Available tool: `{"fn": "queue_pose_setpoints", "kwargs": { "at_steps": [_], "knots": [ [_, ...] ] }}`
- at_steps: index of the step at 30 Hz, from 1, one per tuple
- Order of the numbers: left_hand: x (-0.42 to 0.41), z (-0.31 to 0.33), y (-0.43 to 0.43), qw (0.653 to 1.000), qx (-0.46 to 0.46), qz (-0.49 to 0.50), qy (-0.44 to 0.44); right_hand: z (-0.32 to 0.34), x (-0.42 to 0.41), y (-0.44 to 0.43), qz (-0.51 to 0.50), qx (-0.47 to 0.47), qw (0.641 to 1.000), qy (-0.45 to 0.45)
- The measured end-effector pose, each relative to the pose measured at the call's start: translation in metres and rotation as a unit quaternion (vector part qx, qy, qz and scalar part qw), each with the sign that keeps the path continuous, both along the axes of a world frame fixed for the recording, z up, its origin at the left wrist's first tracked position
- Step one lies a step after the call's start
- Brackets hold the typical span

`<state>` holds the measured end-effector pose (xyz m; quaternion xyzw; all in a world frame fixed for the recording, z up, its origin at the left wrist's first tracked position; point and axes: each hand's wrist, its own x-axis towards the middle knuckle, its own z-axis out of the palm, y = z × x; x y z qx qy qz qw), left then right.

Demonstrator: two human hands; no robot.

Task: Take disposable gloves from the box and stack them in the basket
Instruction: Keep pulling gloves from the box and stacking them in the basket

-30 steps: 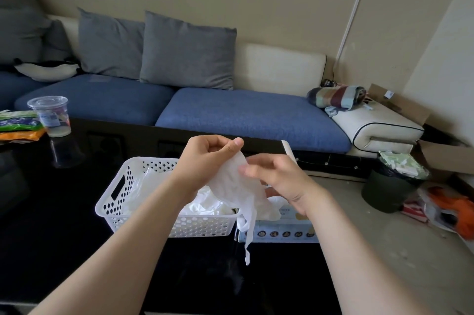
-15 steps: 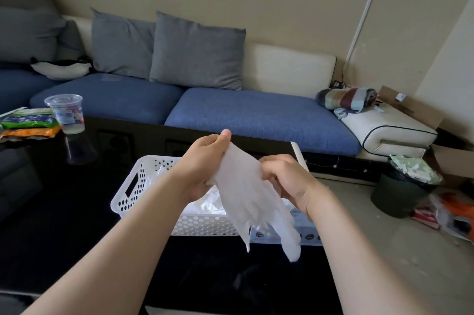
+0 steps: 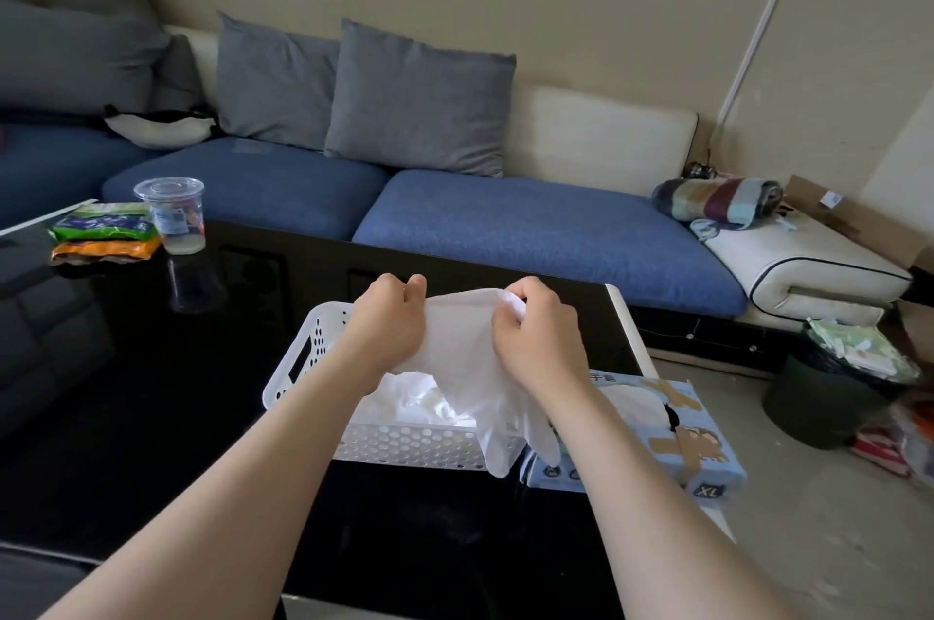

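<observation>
Fingers now spread glove cuff wider | hands raised above basket

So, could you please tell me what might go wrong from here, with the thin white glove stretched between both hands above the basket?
The thin white disposable glove is pinched at its cuff by the left hand and right hand; pulled harder, it may tear. Its fingers dangle over the near rim of the white perforated plastic basket, so it could drape outside when released. The light blue cardboard glove box sits near the black table's corner and might get nudged off.
</observation>
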<state>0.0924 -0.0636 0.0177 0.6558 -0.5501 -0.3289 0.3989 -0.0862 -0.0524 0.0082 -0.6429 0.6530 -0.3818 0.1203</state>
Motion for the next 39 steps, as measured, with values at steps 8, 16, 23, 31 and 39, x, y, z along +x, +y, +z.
{"fn": "queue_pose_setpoints", "kwargs": {
  "at_steps": [8,16,23,31,39],
  "knots": [
    [0.031,-0.011,-0.004,0.983,0.1,-0.005,-0.152,-0.004,0.014,-0.012,0.038,-0.059,0.976,0.204],
    [0.045,-0.024,-0.012,0.967,0.092,0.051,-0.233,-0.009,0.03,-0.029,0.071,-0.077,0.965,0.241],
    [0.049,-0.031,-0.013,0.936,0.036,0.089,-0.337,-0.02,0.027,-0.039,0.106,-0.059,0.963,0.24],
    [0.032,-0.002,0.0,0.876,-0.074,0.028,-0.475,0.018,0.02,-0.014,0.244,0.153,0.924,0.253],
    [0.023,-0.025,0.002,0.862,0.187,-0.237,-0.408,0.015,0.011,0.001,0.277,0.28,0.858,0.331]
  ]
}}
